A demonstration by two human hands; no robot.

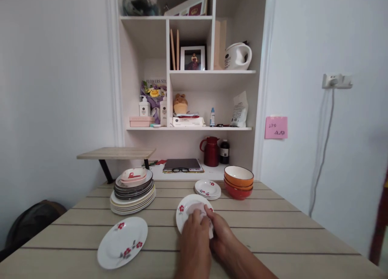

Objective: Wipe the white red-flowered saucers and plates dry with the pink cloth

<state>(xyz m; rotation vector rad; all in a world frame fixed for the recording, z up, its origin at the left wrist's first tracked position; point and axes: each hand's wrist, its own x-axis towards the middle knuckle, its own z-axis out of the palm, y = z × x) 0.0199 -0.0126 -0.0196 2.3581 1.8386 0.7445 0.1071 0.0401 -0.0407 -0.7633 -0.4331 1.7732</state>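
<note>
While both hands meet: they close on one small flowered plate [189,209] near the middle of the worktop [273,230], its far rim raised toward the shelves.
Left hand [194,234]: fingers curled over the near edge of the small flowered plate, clamped on it from the left.
Right hand [220,232]: gripping the same plate from the right, thumb on the upper face, touching the left hand.
Plate in hand: tilted rather than flat; whether its near edge rests on the worktop I cannot tell, as the hands hide it.
Large flowered plate [122,242]: lies flat and alone to the left, nearer the front edge, well apart from the hands.
Tall plate stack [133,194]: stands behind the large flowered plate, pale plates below, dark ones above, with a pink-rimmed dish [133,175] on top.
Small plate stack [207,189]: a few like flowered saucers, just beyond the held plate.
Orange bowls [239,181]: nested, just beside the small plate stack on its right.
How far along, as I judge it: most crockery already sits sorted in piles by kind; two flowered plates remain outside any pile, one of them in hand, so little seems left.
Behind: shelves [189,128] with bottles, a red jug [211,151] and a framed photo.
</note>
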